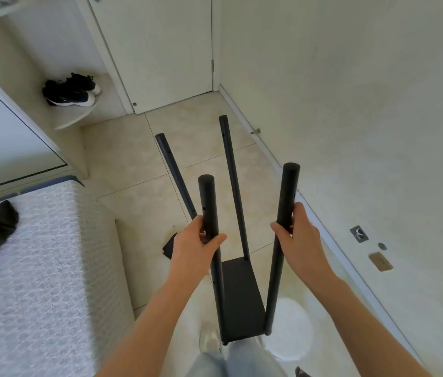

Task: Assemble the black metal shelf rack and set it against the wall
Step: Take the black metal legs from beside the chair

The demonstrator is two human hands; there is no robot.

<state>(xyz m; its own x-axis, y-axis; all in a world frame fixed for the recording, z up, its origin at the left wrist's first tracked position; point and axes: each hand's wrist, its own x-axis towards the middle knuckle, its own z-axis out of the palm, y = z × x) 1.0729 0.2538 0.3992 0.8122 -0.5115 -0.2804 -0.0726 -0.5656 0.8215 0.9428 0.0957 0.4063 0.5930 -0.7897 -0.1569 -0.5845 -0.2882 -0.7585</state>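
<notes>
1. While we look down, the rack [242, 295] is at 6 o'clock by our feet, one shelf panel low between four posts.
2. Our left hand [195, 240] wraps the near-left post [207, 202], our right hand [302, 240] the near-right post [289, 191].
3. We judge the tubes stiff, smooth, fairly light; the far posts [174, 170] splay, so joints may be loose.
4. At 10 o'clock, a corner shelf [73, 122] holds black shoes [67, 95].

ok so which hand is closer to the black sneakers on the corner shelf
Left. The left hand grips the near-left post, on the side toward the black sneakers; the right hand grips the near-right post, farther across, beside the wall.
</notes>
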